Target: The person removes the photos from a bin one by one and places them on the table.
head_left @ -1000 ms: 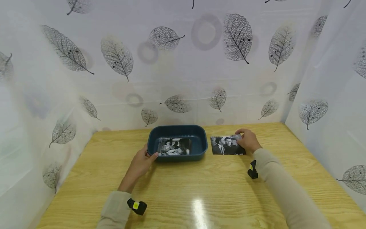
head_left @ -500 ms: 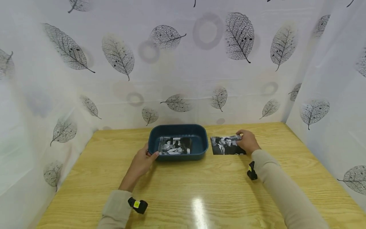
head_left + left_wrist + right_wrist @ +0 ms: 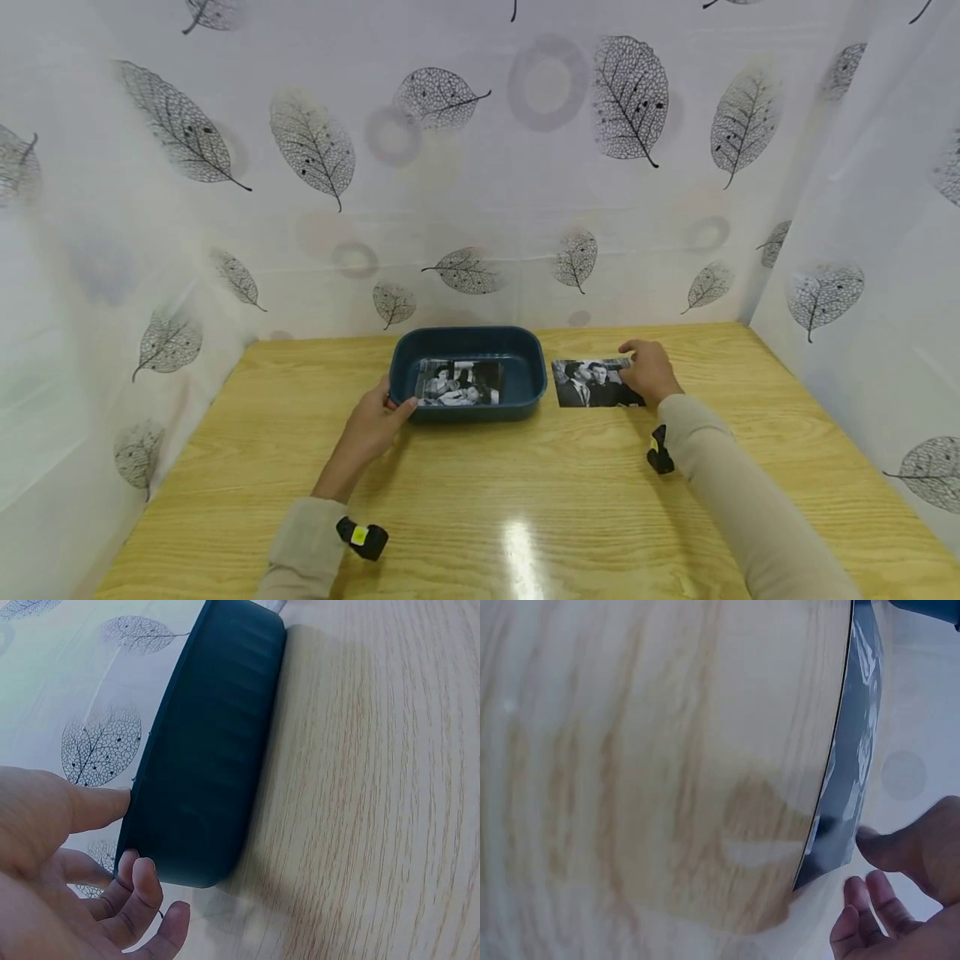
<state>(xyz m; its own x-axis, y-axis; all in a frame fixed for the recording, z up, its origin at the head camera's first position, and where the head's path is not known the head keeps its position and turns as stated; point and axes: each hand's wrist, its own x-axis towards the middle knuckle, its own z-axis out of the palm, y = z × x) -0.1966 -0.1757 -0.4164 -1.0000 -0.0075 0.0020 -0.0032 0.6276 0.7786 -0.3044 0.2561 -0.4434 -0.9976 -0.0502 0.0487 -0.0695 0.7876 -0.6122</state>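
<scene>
A dark blue plastic basin [image 3: 517,379] stands toward the back of the table, with a black-and-white photo [image 3: 459,385] lying in it. My left hand [image 3: 375,421] grips its left front corner; in the left wrist view the thumb is at the rim and the curled fingers are at the outer wall [image 3: 202,765]. To the right of the basin, a second black-and-white photo [image 3: 588,385], showing two people in suits, lies flat on the table. Over its right end is my right hand [image 3: 651,371], thumb at the photo's edge, index finger apart from it, hiding the right corner.
The table [image 3: 465,492] has a yellow wood-grain top. White sheeting with a leaf print [image 3: 480,200] closes off the back and both sides. The basin stands close to the back sheet, and a narrow gap separates it from the second photo.
The right upper corner of the second photo has come down from my right index finger, which now stands apart from it. My left hand and the basin stay put.
</scene>
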